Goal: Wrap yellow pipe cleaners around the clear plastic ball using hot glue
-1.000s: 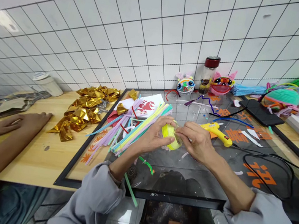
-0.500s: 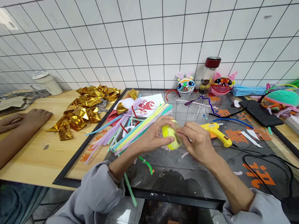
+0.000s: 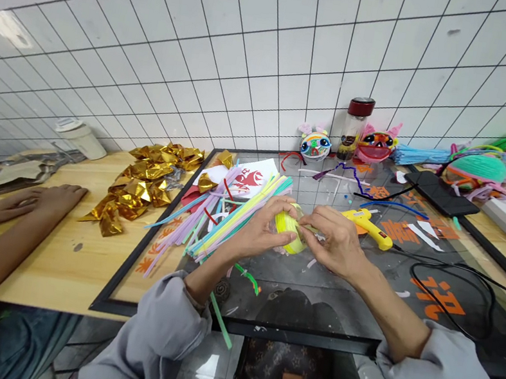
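Observation:
My left hand (image 3: 266,228) is closed around a small round piece covered in bright yellow strands (image 3: 286,224), with its thumb along the near side. Its far and left parts are hidden by the fingers. At the piece's right edge, my right hand (image 3: 330,239) has thumb and fingertips pressed together; what lies between them is too small to make out. Just left of my left hand rests a bundle of pastel pipe cleaners (image 3: 235,222). A yellow glue gun (image 3: 366,226) lies behind my right hand.
Gold foil (image 3: 142,180) lies to the left, near another person's hands (image 3: 50,199). At the back stand a lidded bottle (image 3: 352,132) and two decorated animal heads (image 3: 315,143). A black phone (image 3: 443,192), a black cable (image 3: 458,265) and colourful yarn (image 3: 479,167) occupy the right.
My right fingertips have shifted very slightly at the piece's edge. My left hand keeps the same hold, and the things on the table stay where they were.

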A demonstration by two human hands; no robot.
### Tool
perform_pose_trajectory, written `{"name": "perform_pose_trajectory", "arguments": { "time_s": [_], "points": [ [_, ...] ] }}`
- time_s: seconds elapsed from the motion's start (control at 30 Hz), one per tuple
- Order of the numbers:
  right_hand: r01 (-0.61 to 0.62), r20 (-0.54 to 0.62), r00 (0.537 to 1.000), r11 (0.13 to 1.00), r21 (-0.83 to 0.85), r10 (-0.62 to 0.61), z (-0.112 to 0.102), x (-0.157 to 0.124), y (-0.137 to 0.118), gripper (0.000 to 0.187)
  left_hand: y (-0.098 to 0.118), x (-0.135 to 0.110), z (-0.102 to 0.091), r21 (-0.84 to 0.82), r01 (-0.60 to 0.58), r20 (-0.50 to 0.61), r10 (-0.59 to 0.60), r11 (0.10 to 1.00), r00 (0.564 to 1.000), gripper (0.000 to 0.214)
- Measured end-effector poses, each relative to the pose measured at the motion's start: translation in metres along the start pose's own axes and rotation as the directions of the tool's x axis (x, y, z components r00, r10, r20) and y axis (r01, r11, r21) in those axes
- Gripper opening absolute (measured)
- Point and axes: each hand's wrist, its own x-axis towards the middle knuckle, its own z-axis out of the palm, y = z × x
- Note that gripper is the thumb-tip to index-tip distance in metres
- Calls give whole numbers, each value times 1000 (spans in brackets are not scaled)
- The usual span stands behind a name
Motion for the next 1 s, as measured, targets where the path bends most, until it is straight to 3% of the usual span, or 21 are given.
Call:
{"name": "perform_pose_trajectory", "arguments": {
  "time_s": [0.33,0.5,0.8,1.0],
  "points": [
    [-13,-86,996,1000,9,14,1,5,-9,19,-4,2,3,0,-10,-28,10,1000,1000,30],
    [-72,-171,984,985,-158,44,11,12,-16,12,-1,2,4,4,-14,-31,14,1000,999,36],
    [-45,-154,988,891,-452,-28,26,18,-21,23,-2,3,4,-15,-21,-36,21,1000,999,40],
    [-44,-98,995,895,-444,0,28,17,-21,21,-4,4,4,-27,-24,-40,23,999,999,43]
  ]
}}
